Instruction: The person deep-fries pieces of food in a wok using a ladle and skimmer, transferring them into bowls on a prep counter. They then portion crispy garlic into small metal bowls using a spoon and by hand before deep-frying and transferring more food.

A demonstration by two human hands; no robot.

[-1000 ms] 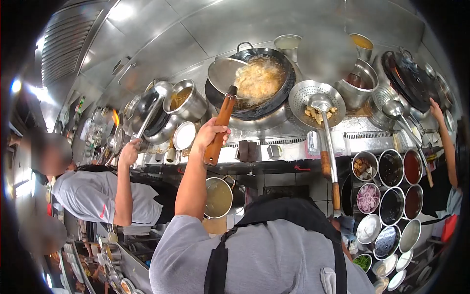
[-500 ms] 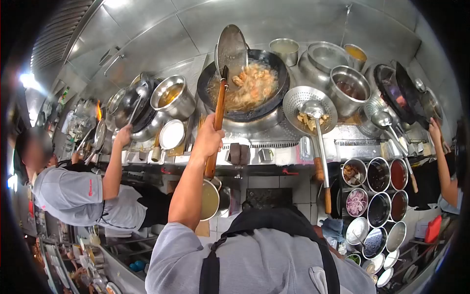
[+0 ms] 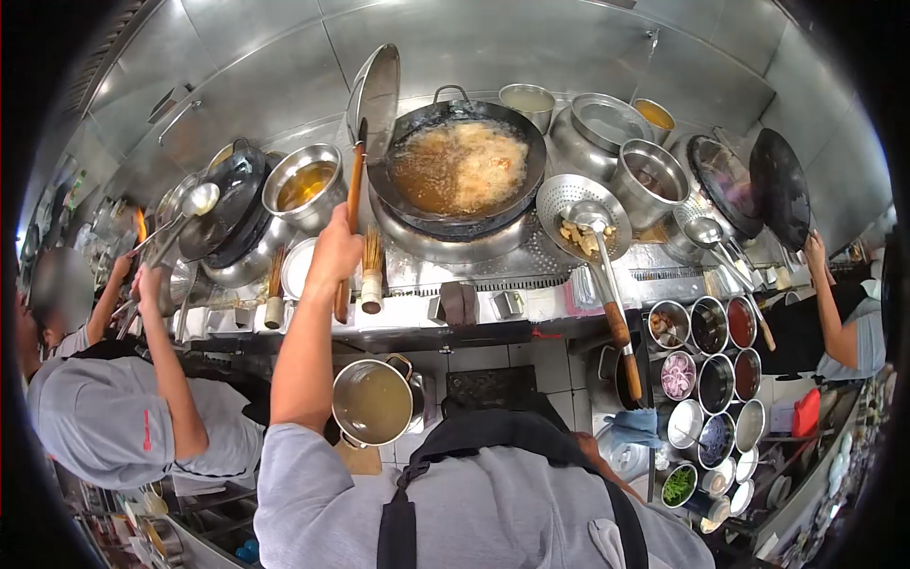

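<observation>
A person in a grey short-sleeved shirt [image 3: 512, 503] and black apron [image 3: 493, 431] holds a round silver wire-mesh strainer [image 3: 381, 104], its long brown wooden handle [image 3: 355, 185] pointing toward six o'clock, beside a broad black metal wok [image 3: 533, 175]. From where I stand, the left hand [image 3: 336, 245] is wrapped around the handle near mid-length; the right hand is hidden, and I cannot tell how its fingers lie. The mesh stands tilted nearly edge-on at the wok's ten o'clock rim; whether the two touch is unclear. Frothing pale-gold food [image 3: 488, 171] crowds the three o'clock half of the bubbling brown oil [image 3: 417, 171], well apart from the mesh.

Good handling here looks like a calm wrist: mesh tipped inward so drips land in the oil, any entry slow and from the side, since a slap would likely spit fat at the bare forearm [image 3: 303, 351]. A grip lower on the wood would buy the fingers distance from the heat. Elbow room matters too: a tall silver steel pot of amber liquid [image 3: 305, 185] sits at nine o'clock, and a straw-coloured bristle brush [image 3: 373, 270] stands at seven, just beside the handle, where a low sweep could clip it.
</observation>
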